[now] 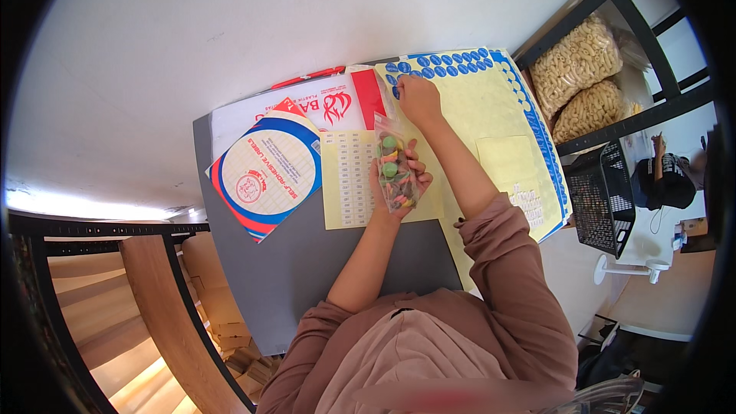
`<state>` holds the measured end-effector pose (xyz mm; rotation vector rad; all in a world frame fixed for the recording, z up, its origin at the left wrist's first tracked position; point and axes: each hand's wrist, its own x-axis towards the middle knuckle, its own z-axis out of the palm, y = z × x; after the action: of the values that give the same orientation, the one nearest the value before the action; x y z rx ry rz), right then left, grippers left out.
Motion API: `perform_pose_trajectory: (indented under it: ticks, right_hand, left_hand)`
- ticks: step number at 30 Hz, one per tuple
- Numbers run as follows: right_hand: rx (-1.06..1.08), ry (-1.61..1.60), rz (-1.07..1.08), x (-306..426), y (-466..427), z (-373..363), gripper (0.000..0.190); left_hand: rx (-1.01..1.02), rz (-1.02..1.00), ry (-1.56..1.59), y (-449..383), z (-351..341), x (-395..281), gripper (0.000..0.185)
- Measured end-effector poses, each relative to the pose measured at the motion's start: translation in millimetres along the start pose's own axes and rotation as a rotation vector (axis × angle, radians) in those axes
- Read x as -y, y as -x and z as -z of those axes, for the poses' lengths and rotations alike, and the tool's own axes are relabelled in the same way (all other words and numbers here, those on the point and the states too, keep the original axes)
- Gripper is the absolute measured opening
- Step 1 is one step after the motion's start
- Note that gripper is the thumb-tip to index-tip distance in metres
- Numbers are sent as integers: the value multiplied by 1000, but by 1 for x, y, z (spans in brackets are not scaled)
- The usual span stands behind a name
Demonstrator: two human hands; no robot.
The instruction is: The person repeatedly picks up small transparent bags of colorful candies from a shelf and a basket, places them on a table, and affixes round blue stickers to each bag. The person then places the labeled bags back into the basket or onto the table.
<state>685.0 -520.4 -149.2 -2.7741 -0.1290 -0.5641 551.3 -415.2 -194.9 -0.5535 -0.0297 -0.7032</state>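
Observation:
My left hand (378, 184) holds a clear zip-top plastic bag (397, 175) from below, with its fingers curled round the right side. Green balls and smaller multicoloured pieces show through the plastic. My right hand (418, 99) rests at the upper left part of a yellow sticker sheet (464, 104) with rows of round blue stickers (440, 71). Its fingers are bent down onto the stickers, and the fingertips are hidden, so I cannot tell whether they pinch one. Under the bag lies a pale yellow sheet of small printed labels (351, 179).
A self-adhesive label pack (267, 169) and a white and red plastic packet (299, 104) lie on the grey table (270, 287). Bags of dry macaroni (578, 63) fill a black metal rack (638, 109) at right. Beyond are a black basket (604, 201) and another person (667, 181).

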Motion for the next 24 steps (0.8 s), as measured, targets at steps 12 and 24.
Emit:
perform_pose_trajectory:
  ticks: [12, 24]
  right_hand:
    - [67, 27, -43, 2, 3, 2, 9]
    - [203, -82, -82, -2, -2, 11, 11]
  left_hand:
    - [39, 2, -87, 0, -4, 0, 72]
    - [24, -17, -102, 1, -5, 1, 71]
